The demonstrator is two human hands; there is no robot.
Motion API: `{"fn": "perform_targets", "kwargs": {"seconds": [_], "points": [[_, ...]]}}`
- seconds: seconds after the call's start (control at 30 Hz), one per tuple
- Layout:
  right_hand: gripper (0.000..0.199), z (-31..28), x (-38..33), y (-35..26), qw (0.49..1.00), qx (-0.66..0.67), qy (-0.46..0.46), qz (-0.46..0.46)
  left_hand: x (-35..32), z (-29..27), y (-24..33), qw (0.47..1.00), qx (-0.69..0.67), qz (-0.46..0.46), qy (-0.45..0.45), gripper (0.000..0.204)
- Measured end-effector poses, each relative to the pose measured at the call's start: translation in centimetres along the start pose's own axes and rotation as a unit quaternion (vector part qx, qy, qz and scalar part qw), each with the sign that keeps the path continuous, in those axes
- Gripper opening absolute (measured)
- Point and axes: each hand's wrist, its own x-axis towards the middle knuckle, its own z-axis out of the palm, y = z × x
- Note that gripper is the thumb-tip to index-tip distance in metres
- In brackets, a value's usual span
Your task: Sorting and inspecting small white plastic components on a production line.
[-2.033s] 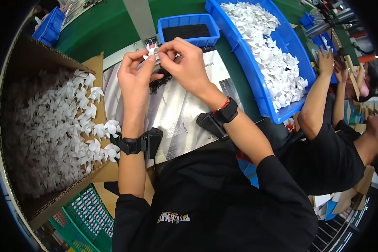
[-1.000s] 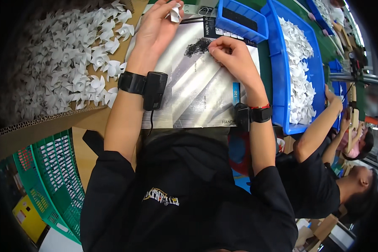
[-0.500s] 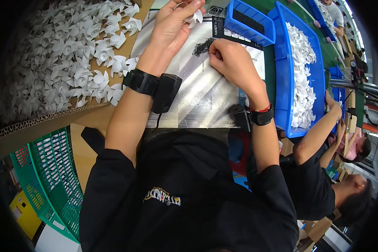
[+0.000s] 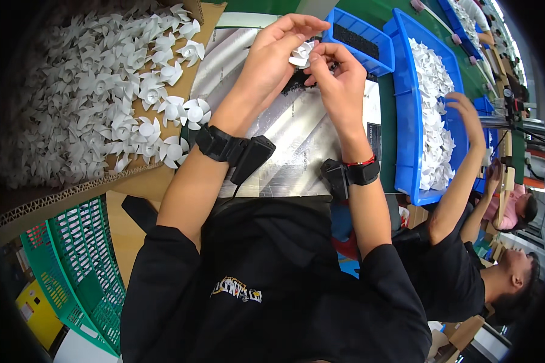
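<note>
Above the silvery sheet [image 4: 297,163], my left hand [image 4: 265,69] grips a small white fan wheel [image 4: 301,54] with curved blades. My right hand [image 4: 344,81] meets it from the right, thumb and forefinger pinched at the wheel's edge. Whatever sits between those right fingertips is too small or hidden to make out. Just below the wheel, a loose heap of tiny black parts [image 4: 293,83] lies on the sheet, partly covered by my hands.
To the left, a cardboard box [image 4: 72,192] holds a heap of white fan wheels. A small blue bin [image 4: 369,65] contains black parts; a long blue tray [image 4: 406,139] contains more wheels. A green crate [image 4: 82,266] stands lower left. A co-worker's arm [image 4: 460,175] reaches beside the tray.
My right hand has lifted from the black heap up to the fan wheel. My left hand has moved right and a little lower with the wheel. The co-worker's hand has risen over the tray.
</note>
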Motion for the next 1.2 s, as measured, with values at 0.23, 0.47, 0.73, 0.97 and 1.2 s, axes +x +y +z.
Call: {"fn": "perform_targets", "kwargs": {"seconds": [0.23, 0.47, 0.73, 0.97, 1.2], "points": [[0.012, -0.4, 0.0, 0.1, 1.0, -0.002, 0.0, 0.024, 0.0, 0.2, -0.2, 0.997, 0.071, 0.008, -0.031, 0.03], [0.013, -0.3, -0.2, -0.3, 0.999, -0.004, 0.003, 0.044, 0.0, 0.2, -0.1, 0.99, 0.139, 0.019, -0.03, 0.028], [0.013, -1.0, -0.6, -0.4, 0.993, -0.121, -0.01, 0.001, -0.5, 0.2, -0.6, 0.975, 0.211, 0.012, -0.07, 0.026], [0.01, -5.0, -0.1, -0.4, 0.995, -0.042, -0.089, 0.027, -1.5, 2.5, 0.2, 0.972, 0.211, 0.015, -0.097, 0.023], [0.034, -8.8, 1.0, -1.4, 0.747, 0.655, -0.111, -0.01, -0.2, 0.2, 2.6, 0.925, 0.34, 0.155, 0.075, 0.022]]}}
